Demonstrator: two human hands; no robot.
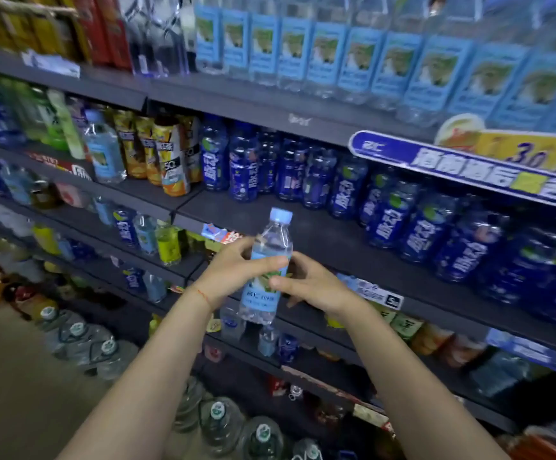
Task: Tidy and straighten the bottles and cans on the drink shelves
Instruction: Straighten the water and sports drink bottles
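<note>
Holding water bottle (267, 265) upright, mid-air: left hand (233, 273) grasping at 9 o'clock, right hand (306, 285) grasping at 3 o'clock, before shelf (336, 240).

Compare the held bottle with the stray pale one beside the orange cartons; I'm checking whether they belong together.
The held bottle is off the shelf, gripped by the left hand and right hand; the stray bottle stands on the shelf. The held one leans slightly; the stray stands upright. Both are clear, with pale blue caps and labels, apparently the same product.
</note>
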